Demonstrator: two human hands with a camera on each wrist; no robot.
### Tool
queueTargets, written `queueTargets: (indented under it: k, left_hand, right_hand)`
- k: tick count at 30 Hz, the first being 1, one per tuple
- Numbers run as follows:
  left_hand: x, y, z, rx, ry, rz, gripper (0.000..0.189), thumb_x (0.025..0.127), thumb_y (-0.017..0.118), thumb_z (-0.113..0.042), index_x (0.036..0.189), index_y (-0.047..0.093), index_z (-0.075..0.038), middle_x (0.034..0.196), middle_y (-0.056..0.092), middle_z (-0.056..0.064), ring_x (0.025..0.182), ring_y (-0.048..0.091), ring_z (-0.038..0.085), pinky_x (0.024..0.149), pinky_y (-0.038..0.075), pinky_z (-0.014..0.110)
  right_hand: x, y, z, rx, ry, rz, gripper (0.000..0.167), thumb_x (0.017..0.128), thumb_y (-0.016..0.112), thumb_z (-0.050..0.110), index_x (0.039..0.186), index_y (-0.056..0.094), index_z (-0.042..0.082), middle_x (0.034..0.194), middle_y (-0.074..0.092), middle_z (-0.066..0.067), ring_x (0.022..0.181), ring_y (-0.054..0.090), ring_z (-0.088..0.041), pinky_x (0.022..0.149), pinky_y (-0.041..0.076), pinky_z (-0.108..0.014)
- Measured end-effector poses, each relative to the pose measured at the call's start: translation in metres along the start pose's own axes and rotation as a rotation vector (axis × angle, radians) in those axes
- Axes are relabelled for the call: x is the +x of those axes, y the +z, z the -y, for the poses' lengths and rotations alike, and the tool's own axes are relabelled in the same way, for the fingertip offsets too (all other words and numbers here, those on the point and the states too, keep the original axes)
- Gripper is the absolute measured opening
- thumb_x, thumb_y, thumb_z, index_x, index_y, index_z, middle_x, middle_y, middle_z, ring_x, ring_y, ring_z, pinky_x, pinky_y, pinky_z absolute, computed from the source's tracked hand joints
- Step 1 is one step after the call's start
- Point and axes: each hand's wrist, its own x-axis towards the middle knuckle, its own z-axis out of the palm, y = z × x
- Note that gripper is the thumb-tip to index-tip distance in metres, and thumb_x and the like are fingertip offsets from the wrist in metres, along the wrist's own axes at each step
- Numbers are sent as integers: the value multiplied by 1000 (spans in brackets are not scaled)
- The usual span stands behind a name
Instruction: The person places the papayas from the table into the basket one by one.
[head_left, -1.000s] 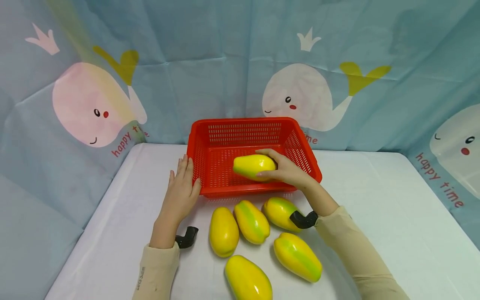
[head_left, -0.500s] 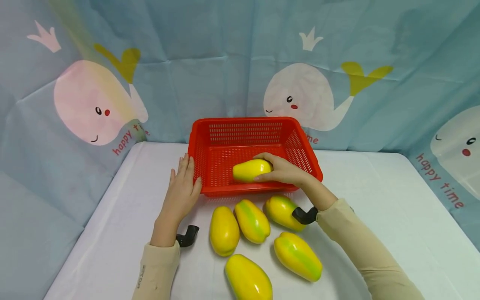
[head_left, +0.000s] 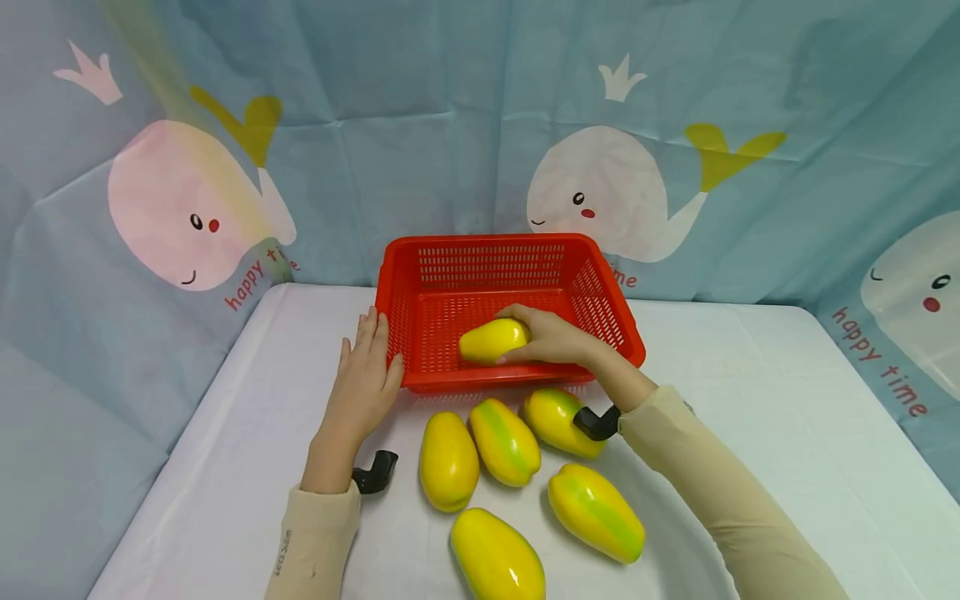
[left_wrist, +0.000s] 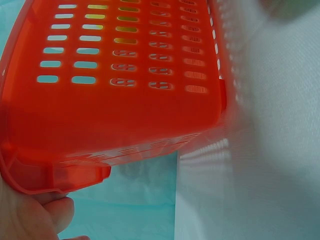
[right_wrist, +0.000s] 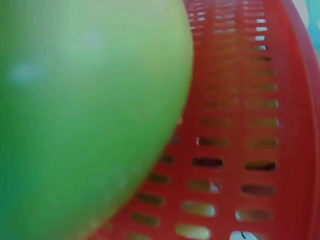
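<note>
My right hand (head_left: 551, 336) grips a yellow papaya (head_left: 491, 342) by its right end. The papaya lies low inside the red slotted plastic basket (head_left: 487, 379), near the front wall. At the basket's left rim rests my left hand (head_left: 358, 383), its fingers straight and close together. In the left wrist view, part of that left hand (left_wrist: 30, 215) shows at the corner of the rim, and yellow shows through the slots of the basket wall (left_wrist: 115, 115). A large green papaya side (right_wrist: 95, 120) fills the left of the right wrist view, against the slotted wall (right_wrist: 295, 150); the hand is hidden there.
Several yellow-green papayas lie on the white tabletop (head_left: 750, 400) in front of the basket, among them an upright one (head_left: 448, 461), a striped one (head_left: 506, 442) and a nearer one (head_left: 497, 557). Behind the basket hangs a blue whale-print curtain (head_left: 420, 167).
My right hand has moved the papaya down and slightly left inside the basket. The left hand has stayed at the rim.
</note>
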Motion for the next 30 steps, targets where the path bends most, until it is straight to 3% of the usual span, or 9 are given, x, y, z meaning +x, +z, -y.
queueTargets:
  k: [13, 30]
  left_hand:
    - [1, -1, -1, -8, -10, 8, 62, 96, 43, -22, 146, 21, 8, 155, 11, 20, 143, 9, 34, 110, 7, 60]
    - [0, 0, 0, -9, -4, -3, 62, 96, 42, -22, 145, 22, 9, 155, 12, 21, 142, 11, 36, 110, 8, 60]
  right_hand:
    - [8, 7, 5, -71, -22, 59, 64, 83, 71, 26, 138, 45, 9, 131, 52, -8, 111, 49, -25, 97, 41, -43]
    - [14, 11, 4, -48, 3, 88, 64, 83, 70, 26, 139, 44, 9, 136, 49, -9, 116, 48, -25, 101, 38, -44]
